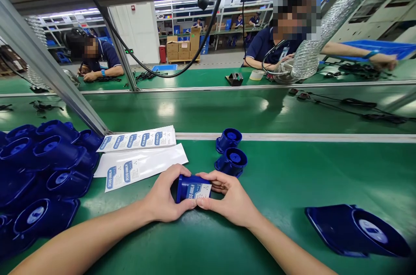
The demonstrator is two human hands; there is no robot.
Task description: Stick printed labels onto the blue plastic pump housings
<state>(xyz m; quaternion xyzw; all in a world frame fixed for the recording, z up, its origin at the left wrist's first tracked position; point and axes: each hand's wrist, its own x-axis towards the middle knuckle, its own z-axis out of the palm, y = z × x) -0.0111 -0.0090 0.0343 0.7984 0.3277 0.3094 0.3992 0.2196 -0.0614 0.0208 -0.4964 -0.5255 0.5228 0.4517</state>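
Between my two hands lies a small blue plastic housing (184, 184) on its side, with a white and blue label (203, 190) across it. My left hand (164, 197) grips its flanged end, thumb below and fingers over the top. From the other side my right hand (232, 199) holds the housing, its thumb pressed on the label's lower edge. Left of them are a label sheet (146, 163) with a couple of labels on it and a fuller label strip (138, 139) behind. Two similar small housings, one (231, 162) nearer and one (229, 139) farther, stand just beyond my right hand.
Many larger blue housings (53, 153) are piled at the left. Another large housing (357, 229) lies at the right on the green table (276, 240). A metal post (65, 67) rises at the left, and a black cable (146, 69) hangs ahead. Two people work across the bench.
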